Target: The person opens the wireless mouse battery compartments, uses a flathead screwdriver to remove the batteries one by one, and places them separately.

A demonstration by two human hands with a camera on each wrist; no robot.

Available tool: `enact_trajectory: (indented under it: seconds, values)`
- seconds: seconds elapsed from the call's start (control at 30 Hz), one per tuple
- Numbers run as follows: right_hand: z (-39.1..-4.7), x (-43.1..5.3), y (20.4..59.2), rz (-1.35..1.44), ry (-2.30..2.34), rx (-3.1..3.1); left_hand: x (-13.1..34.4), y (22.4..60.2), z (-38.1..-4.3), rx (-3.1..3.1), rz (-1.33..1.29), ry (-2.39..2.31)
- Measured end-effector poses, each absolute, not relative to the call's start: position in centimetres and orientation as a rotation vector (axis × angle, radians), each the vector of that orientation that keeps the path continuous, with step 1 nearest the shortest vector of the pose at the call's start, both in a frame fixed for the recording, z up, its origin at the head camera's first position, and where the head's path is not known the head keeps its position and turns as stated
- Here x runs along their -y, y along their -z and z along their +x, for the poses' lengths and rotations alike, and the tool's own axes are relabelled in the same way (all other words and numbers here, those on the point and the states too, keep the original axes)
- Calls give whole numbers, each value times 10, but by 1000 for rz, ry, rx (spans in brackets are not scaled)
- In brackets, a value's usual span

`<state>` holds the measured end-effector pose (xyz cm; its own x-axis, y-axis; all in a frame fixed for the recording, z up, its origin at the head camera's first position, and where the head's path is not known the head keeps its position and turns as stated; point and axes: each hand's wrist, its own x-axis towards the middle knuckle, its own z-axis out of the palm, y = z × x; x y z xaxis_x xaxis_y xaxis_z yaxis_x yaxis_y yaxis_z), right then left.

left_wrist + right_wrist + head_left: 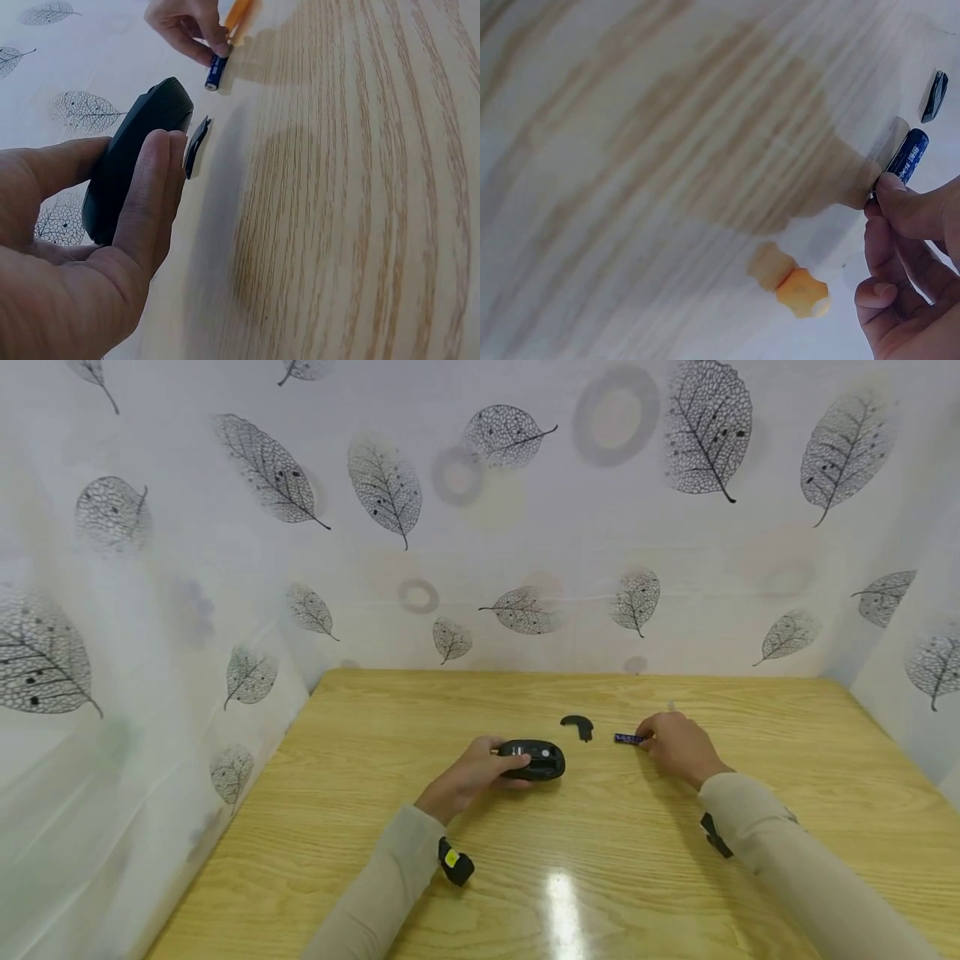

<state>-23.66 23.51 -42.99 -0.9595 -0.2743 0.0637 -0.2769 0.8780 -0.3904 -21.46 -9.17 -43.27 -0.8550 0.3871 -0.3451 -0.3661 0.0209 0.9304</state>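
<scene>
My left hand grips a black computer mouse, underside up, with its open battery compartment showing. The thumb lies over the bottom of the mouse near that slot. To the right, my right hand pinches one end of a dark blue battery between thumb and fingertips, low over the table. Between the hands, a curved black battery cover lies on the wood. In the left wrist view the mouse is edge-on, with fingers on both sides.
An orange object lies on the table by the right hand, mostly hidden from the head view. A white leaf-patterned curtain stands behind the table's back edge and along both sides.
</scene>
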Motion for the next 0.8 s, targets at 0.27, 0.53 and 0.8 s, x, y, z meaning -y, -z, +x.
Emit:
enact_trajectory:
  seconds: [0.27,0.53,0.8]
  values:
    - [-237,-237,432,431,-623,3034,95,434,-213,-1805,29,-1871]
    - [-238,-239,434,431,-627,3032,96,439,-211,-1845,-7,-1848]
    - [-239,-237,435,407,-646,3043,95,442,-208,-1930,-75,-1800]
